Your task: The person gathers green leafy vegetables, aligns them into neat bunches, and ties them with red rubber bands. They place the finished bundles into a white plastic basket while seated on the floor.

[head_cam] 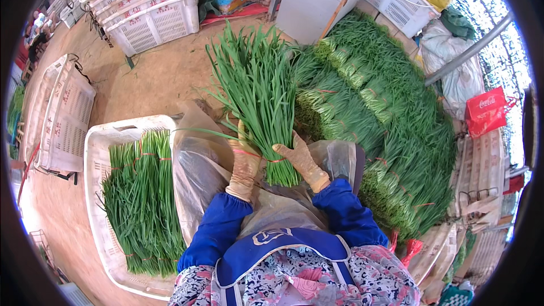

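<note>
A bunch of long green leafy stalks, probably Chinese chives point(259, 80), stands over my lap, leaves away from me and cut ends near me. My gloved left hand point(246, 159) grips its left side, with a red tie running from the fingers around the lower stalks. My gloved right hand point(302, 159) rests against the right side, thumb apart, palm towards the stalks; whether it grips them I cannot tell. A clear plastic sheet point(199, 170) covers my legs. To the left, a white plastic crate point(97, 238) holds several tied bunches point(148, 204).
A large pile of tied bunches point(382, 106) lies at my right. Stacked white crates point(153, 17) stand at the back left, more crates point(63, 114) at far left. A white panel point(306, 4) stands behind the pile, and a metal pole point(469, 51) slants at right.
</note>
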`<state>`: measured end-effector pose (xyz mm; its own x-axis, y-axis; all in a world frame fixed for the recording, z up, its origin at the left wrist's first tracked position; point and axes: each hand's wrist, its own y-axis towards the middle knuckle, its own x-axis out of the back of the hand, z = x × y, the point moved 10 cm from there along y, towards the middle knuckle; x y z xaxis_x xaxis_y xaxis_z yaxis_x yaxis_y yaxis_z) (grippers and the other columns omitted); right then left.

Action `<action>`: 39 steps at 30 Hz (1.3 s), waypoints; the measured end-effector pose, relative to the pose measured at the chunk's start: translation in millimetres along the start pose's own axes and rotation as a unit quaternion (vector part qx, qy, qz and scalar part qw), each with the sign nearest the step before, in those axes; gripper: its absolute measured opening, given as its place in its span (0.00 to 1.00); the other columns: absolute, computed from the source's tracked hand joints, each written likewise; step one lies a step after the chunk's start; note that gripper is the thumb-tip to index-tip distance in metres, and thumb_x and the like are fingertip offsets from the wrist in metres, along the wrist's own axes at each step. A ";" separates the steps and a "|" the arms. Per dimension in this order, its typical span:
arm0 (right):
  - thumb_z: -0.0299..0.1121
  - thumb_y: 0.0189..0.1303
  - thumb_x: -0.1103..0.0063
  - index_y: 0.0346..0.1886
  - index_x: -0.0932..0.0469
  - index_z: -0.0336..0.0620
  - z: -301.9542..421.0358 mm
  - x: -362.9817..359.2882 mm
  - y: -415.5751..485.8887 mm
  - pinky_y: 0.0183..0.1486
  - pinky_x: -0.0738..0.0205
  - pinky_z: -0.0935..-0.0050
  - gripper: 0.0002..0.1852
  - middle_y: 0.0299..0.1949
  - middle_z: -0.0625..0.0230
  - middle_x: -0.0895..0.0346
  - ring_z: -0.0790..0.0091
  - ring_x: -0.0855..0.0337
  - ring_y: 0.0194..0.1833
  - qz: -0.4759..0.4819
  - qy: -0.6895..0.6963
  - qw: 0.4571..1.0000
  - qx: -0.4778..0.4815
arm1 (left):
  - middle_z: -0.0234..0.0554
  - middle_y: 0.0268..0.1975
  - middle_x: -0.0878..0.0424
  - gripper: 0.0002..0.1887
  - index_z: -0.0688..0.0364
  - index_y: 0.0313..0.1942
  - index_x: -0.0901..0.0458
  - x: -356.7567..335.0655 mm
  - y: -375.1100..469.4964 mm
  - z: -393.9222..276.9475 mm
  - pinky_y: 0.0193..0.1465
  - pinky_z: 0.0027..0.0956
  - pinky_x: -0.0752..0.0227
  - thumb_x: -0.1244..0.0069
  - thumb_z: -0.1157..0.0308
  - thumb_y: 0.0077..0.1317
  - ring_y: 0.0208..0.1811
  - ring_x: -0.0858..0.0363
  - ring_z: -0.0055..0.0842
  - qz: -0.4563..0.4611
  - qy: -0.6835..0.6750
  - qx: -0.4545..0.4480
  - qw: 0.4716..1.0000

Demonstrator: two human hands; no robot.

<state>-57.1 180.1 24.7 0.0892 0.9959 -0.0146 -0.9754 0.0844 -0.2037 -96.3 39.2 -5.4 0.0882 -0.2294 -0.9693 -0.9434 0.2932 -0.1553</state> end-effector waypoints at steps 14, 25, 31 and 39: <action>0.29 0.65 0.35 0.51 0.13 0.45 207.7 38.4 24.1 0.53 0.21 0.73 0.12 0.47 0.63 0.12 0.73 0.13 0.47 -0.057 -0.247 0.954 0.157 | 0.45 0.52 0.14 0.27 0.67 0.63 0.25 -45.7 -23.9 1.6 0.55 0.40 0.17 0.37 0.69 0.65 0.50 0.12 0.34 0.038 0.220 0.026 0.974; 0.35 0.69 0.36 0.55 0.14 0.43 287.4 -5.0 80.8 0.42 0.24 0.75 0.15 0.44 0.70 0.12 0.80 0.21 0.39 0.016 -0.356 0.920 0.162 | 0.41 0.52 0.13 0.28 0.64 0.61 0.23 -22.6 -14.7 -0.5 0.54 0.36 0.18 0.33 0.76 0.60 0.49 0.13 0.30 0.031 0.284 -0.019 0.958; 0.40 0.64 0.30 0.53 0.12 0.45 272.0 -2.9 91.9 0.54 0.22 0.66 0.17 0.46 0.62 0.12 0.68 0.14 0.47 0.031 -0.417 0.903 0.099 | 0.40 0.52 0.13 0.29 0.64 0.60 0.22 -19.0 -16.2 1.1 0.55 0.35 0.19 0.32 0.77 0.58 0.50 0.14 0.29 0.029 0.294 -0.017 0.955; 0.35 0.62 0.32 0.38 0.15 0.42 288.3 -0.3 87.2 0.40 0.20 0.68 0.08 0.34 0.66 0.15 0.71 0.16 0.35 0.033 -0.560 0.792 0.241 | 0.40 0.52 0.13 0.30 0.64 0.60 0.23 -11.4 -12.9 3.5 0.56 0.35 0.19 0.30 0.76 0.57 0.50 0.14 0.28 0.029 0.302 0.001 0.953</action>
<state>-200.3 196.5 289.2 0.0630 0.3799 0.9229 -0.9584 -0.2348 0.1621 -84.0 41.2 6.9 -0.1648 -0.7051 -0.6897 -0.9404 0.3231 -0.1057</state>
